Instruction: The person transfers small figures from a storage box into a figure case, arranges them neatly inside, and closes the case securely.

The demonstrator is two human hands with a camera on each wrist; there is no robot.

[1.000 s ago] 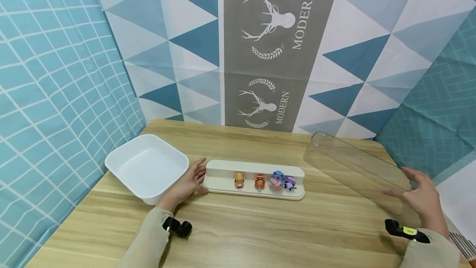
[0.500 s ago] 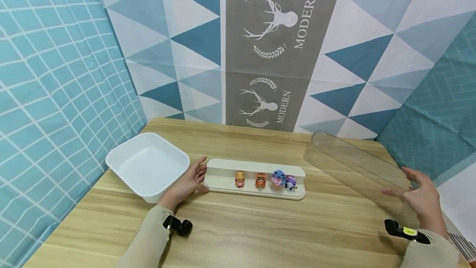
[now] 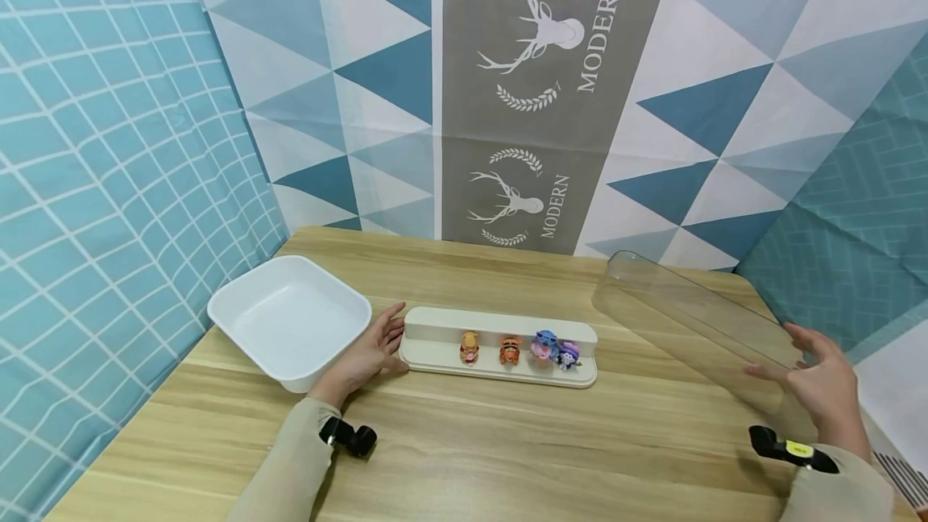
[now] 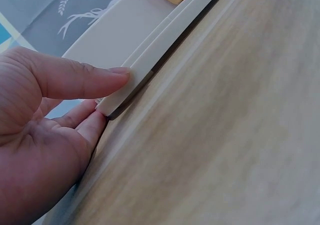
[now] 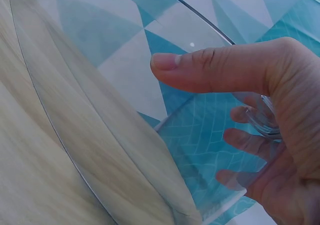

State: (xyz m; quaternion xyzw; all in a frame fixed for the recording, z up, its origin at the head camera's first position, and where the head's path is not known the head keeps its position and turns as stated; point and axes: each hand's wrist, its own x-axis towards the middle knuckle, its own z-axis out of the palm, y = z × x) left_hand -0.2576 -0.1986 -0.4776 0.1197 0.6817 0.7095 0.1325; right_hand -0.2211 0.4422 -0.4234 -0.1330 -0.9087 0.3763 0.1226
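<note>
A cream stepped display base (image 3: 435, 360) lies on the wooden table in the head view. Several small cartoon figurines stand along it, among them an orange striped one (image 3: 510, 350) and a blue one (image 3: 544, 345). My left hand (image 3: 364, 357) grips the base's left end. In the left wrist view its thumb (image 4: 95, 80) presses the front edge, with the other fingers round the end. At the right, my right hand (image 3: 822, 381) holds a long transparent cover (image 3: 696, 312) by its near end. The right wrist view has the thumb (image 5: 200, 67) on one side of the clear wall and fingers on the other.
A white square tub (image 3: 290, 321) stands left of the base, close to my left forearm. The wooden table (image 3: 507, 457) ends at a patterned cloth backdrop behind, with tiled cloth (image 3: 109, 184) on the left.
The head view has shifted slightly. Both hands, the base, the figurines and the clear cover keep their places.
</note>
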